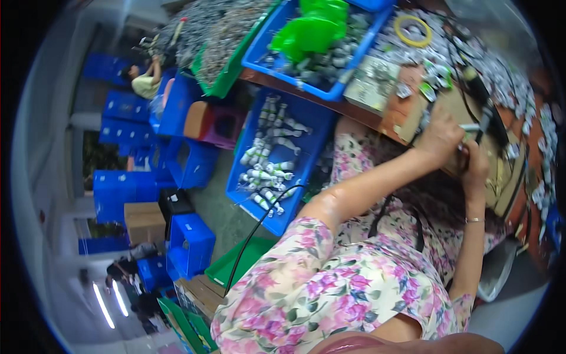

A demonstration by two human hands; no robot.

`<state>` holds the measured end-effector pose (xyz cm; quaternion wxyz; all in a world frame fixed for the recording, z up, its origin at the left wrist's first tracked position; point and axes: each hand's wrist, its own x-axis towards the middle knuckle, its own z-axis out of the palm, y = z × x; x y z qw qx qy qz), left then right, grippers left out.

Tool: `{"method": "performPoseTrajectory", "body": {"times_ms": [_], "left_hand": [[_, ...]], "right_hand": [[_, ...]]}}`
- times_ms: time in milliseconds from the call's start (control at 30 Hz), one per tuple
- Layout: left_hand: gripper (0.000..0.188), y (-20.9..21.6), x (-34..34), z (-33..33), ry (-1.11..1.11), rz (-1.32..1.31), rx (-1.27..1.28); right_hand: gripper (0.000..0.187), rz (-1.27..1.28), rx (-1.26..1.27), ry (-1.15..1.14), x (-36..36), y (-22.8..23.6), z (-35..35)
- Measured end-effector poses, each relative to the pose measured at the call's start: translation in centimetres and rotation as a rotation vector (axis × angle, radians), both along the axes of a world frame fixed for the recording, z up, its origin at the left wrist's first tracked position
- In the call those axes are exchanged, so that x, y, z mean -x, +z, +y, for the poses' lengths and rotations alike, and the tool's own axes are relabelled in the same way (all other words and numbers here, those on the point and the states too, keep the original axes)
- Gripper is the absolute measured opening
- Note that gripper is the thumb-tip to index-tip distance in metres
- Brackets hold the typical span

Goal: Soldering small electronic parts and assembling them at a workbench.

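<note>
My left hand [439,138] is closed over the workbench, its fingers curled together. A short white rod-like piece [470,127] sticks out beside its fingertips; whether the hand grips it I cannot tell. Close by, my right hand [474,162] has its fingers bent in a pinch, and what lies between them is too small to make out. Just beyond both hands is a black tool with a long handle [486,97], its cord running over the bench. Small white-and-green parts [436,76] lie in a cluster past my left hand.
Many small white-grey pieces [507,71] cover the bench, with a yellow tape ring [413,30] among them. A blue tray [250,59] holds grey parts and green plastic. A lower blue bin [233,194] contains white lamp-like parts. Blue crates [127,194] and another person [144,82] are at left.
</note>
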<state>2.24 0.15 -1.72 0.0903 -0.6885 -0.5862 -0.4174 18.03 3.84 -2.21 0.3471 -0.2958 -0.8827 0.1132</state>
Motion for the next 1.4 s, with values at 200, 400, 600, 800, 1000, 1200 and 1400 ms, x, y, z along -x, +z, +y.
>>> {"method": "performPoseTrajectory", "body": {"times_ms": [200, 400, 600, 800, 1000, 1200, 1400], "left_hand": [[0.006, 0.6, -0.2, 0.2, 0.019, 0.037, 0.028], [0.004, 0.3, 0.2, 0.8, 0.017, 0.043, 0.086], [0.004, 0.3, -0.3, 0.2, 0.006, 0.014, 0.095], [0.006, 0.2, 0.8, 0.6, -0.051, 0.062, 0.195], [0.005, 2.6, 1.7, 0.2, -0.093, 0.038, 0.139], [0.006, 2.3, 1.0, -0.1, -0.123, 0.1, 0.198], [0.006, 2.1, 0.9, -0.6, -0.11, 0.123, 0.228]], "right_hand": [[0.011, 0.085, -0.014, 0.084, 0.6, 0.4, 0.4], [0.009, 0.109, -0.048, 0.11, 0.9, 0.2, 1.2], [0.014, 0.044, -0.069, 0.096, -0.4, 0.2, 1.2], [0.034, 0.06, -0.06, 0.14, 0.1, 0.2, 1.1], [0.034, 0.001, -0.019, 0.075, 0.8, 1.0, 1.3], [0.033, 0.029, -0.111, 0.047, -2.3, 2.9, 0.6], [0.038, 0.08, -0.223, 0.048, -5.8, 6.0, 0.1]]}}
